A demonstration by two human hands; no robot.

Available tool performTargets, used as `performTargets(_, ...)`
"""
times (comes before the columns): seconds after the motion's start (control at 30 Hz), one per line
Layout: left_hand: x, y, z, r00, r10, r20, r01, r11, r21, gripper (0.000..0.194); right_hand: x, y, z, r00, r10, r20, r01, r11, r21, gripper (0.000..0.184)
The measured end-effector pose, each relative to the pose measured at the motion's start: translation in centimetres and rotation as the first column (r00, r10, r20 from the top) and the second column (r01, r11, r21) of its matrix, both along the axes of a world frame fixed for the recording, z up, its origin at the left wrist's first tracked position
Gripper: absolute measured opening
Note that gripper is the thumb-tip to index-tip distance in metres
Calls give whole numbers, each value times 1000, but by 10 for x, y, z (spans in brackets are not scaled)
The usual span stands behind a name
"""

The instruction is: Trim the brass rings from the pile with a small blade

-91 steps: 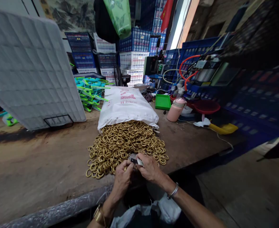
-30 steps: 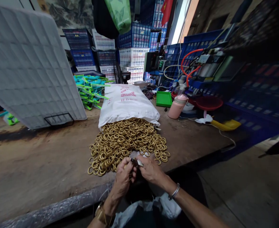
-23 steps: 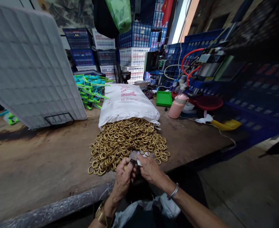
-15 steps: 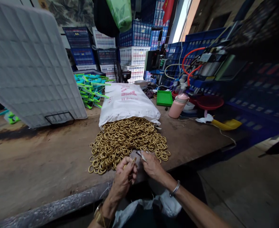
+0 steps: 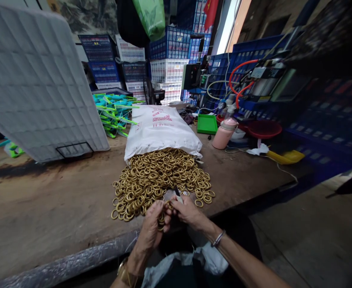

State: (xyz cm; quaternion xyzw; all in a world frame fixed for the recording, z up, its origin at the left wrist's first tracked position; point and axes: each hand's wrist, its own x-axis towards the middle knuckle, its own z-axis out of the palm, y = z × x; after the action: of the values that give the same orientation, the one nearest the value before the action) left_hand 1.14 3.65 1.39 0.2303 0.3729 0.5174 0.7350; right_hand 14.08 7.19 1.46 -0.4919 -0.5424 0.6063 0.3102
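My left hand (image 5: 155,221) is closed around several gold-coloured rings (image 5: 161,221), just in front of the pile. One ring (image 5: 169,205) sits between the fingertips of both hands. My right hand (image 5: 188,210) is closed on a small knife (image 5: 178,195), its dark tip pointing up and away from me. Beyond the hands spreads a heap of gold-coloured rings (image 5: 155,176), spilling from the mouth of a white woven sack (image 5: 164,132). The sack lies on its side with red print on top.
The wooden table (image 5: 59,212) has a plastic-wrapped front edge. A pale ribbed panel (image 5: 44,88) stands at left, beside green and blue plastic pieces (image 5: 116,114). At right are a green tray (image 5: 207,124), a pink bottle (image 5: 224,134) and a yellow scoop (image 5: 285,157). Stacked crates (image 5: 169,71) stand behind.
My right hand has come left and closer to my left hand, and the knife now points more upright. My left hand has turned, showing the rings in its palm.
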Motion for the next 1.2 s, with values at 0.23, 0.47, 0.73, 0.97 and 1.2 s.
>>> performTargets(0.23, 0, 2, -12, 998, 39, -55, -42, 998, -55, 32, 4, 5, -3, 928, -83, 362, -114, 864, 491, 23)
performTargets(0.47, -2, 1, -5, 993, 4, -119, -6, 1000, -12, 32, 4, 4, 2, 886, -51, 460, -227, 818, 528, 14)
performTargets(0.73, -2, 1, -11, 938, 80, -338, -66, 996, 55, 31, -1, 2, 5, 885, -71, 461, -183, 856, 483, 17)
performTargets(0.97, 0, 2, -16, 834, 261, -486, -148, 954, 259, 25, -7, -3, -13, 997, 33, 69, -29, 998, -60, 39)
performTargets(1.2, -1, 0, -15, 944, 60, -325, -40, 997, 70, 30, -9, 1, -5, 993, -68, 101, 64, 997, 44, 22)
